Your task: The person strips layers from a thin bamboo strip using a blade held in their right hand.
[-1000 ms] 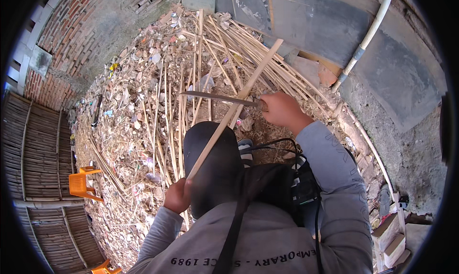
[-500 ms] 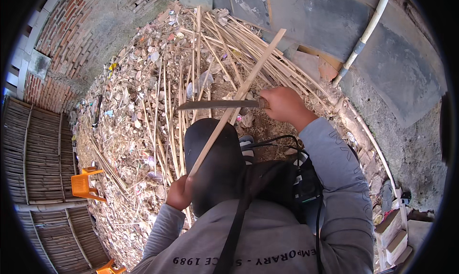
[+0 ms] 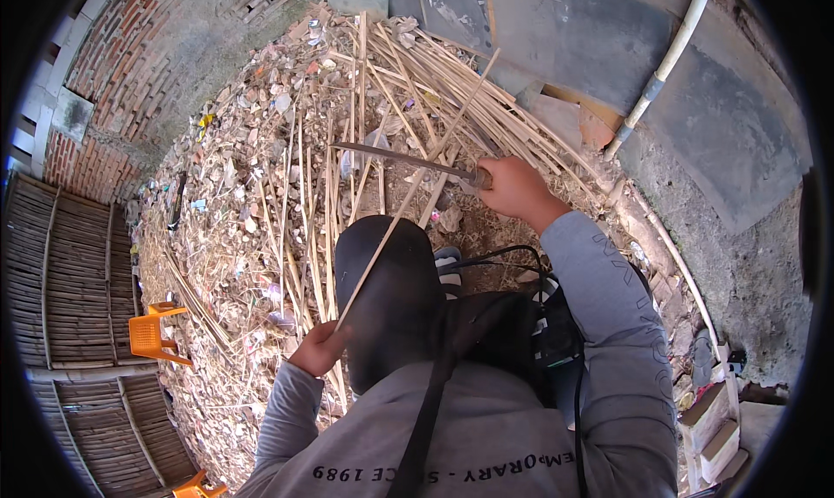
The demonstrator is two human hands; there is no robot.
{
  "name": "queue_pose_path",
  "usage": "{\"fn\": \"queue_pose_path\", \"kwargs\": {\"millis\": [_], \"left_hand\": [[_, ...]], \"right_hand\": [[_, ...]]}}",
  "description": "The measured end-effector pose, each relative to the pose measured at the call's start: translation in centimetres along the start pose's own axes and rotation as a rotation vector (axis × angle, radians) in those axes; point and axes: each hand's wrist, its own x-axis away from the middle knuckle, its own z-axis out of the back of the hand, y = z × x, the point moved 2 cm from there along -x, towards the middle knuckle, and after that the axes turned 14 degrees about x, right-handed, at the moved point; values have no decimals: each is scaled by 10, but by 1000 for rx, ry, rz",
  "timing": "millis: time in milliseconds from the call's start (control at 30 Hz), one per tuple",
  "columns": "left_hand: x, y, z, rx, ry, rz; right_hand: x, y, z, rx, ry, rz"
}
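Note:
A long, thin bamboo strip [image 3: 375,261] runs slantwise across my black-clad knee [image 3: 391,298], its far end over the pile on the ground. My left hand [image 3: 320,349] is closed on the strip's near end beside the knee. In my right hand [image 3: 519,188], fingers wrapped round the handle, is a long-bladed machete [image 3: 391,156]. Its dark blade points left and crosses the strip beyond the knee; whether the two touch, I cannot tell. The strip shows its narrow edge.
Several bamboo strips [image 3: 512,112] lie heaped beyond my hands, against grey sheets [image 3: 573,38]. Rubble and scraps [image 3: 234,263] cover the ground at left, with an orange plastic chair [image 3: 156,335]. A pale pipe [image 3: 673,51] leans at far right. A black bag [image 3: 556,329] hangs at my right side.
The bamboo strip has turned from its broad face to its narrow edge. The machete's tip has swung up and away from me. My left hand has shifted slightly left.

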Motion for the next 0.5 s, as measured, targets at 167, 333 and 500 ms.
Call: {"fn": "queue_pose_path", "kwargs": {"millis": [167, 333, 500], "left_hand": [[9, 17, -7, -85, 50, -28], [13, 15, -10, -228, 126, -239], [15, 9, -6, -153, 46, -184]], "right_hand": [[-3, -9, 6, 87, -55, 67], [5, -14, 18, 112, -54, 131], [4, -21, 12, 155, -61, 233]]}}
